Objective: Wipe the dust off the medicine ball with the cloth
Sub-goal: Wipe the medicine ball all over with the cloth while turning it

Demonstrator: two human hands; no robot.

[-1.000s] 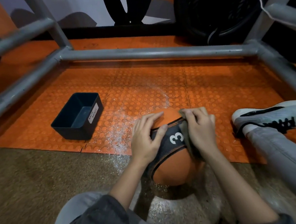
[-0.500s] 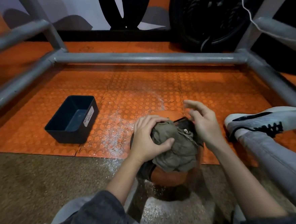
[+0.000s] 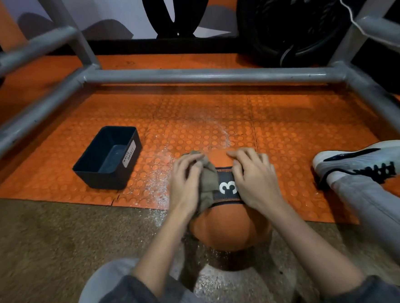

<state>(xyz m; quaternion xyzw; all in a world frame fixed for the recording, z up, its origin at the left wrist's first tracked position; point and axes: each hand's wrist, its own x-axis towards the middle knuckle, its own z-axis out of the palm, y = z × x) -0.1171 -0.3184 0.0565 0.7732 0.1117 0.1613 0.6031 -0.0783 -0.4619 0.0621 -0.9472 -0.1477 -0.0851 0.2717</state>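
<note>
In the head view, the medicine ball (image 3: pixel 225 227) sits low in the centre of the frame, on the seam where the orange studded mat (image 3: pixel 287 133) meets the brown floor, its dark band with a white "3" turned upward. The left hand (image 3: pixel 187 185) grips the bunched olive cloth (image 3: pixel 208 181), fingers curled over it, and presses it against the ball's upper left side beside the numeral. The right hand (image 3: pixel 255 183) lies cupped on the ball's upper right, fingers bent along the curve; it grasps nothing and seems only to steady the ball. So the ball is directly beneath and between both hands, touched by each, with its near lower half bare toward the bottom of the frame. White dust (image 3: pixel 163 177) is scattered on the mat just left of the ball, and a black bin (image 3: pixel 107 157) stands further left. To wipe well, I would keep the right hand firm so the ball cannot roll, draw the cloth in overlapping strokes across the band and down the sides, turn the ball to reach the hidden underside, and refold the cloth to a clean face so dust is lifted rather than smeared.
</note>
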